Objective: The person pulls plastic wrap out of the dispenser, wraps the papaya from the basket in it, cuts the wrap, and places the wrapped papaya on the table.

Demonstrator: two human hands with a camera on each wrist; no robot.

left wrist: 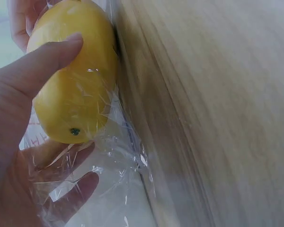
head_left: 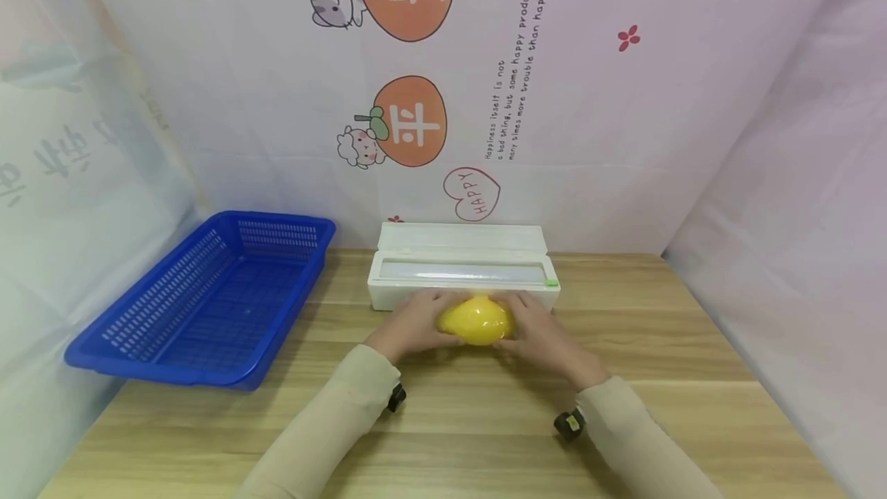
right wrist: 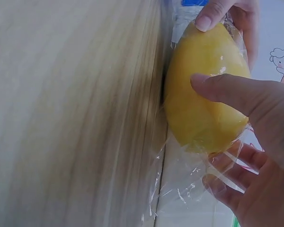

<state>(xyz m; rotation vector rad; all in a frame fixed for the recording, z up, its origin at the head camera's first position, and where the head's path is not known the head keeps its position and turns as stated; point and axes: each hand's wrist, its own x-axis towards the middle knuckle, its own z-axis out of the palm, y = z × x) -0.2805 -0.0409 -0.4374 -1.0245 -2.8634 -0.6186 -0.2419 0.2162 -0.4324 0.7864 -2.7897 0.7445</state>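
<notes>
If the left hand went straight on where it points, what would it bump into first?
Probably the white box, just beyond the left hand and the yellow fruit it holds; any gap is unclear.

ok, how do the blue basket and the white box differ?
Walls: the blue basket has slotted sides; the white box has a solid front.
Size: the basket looks clearly larger than the box.
Pose: the basket runs mostly front to back, at a slant; the box runs side to side.
Shared: both sit on the wooden table, open at the top.
</notes>
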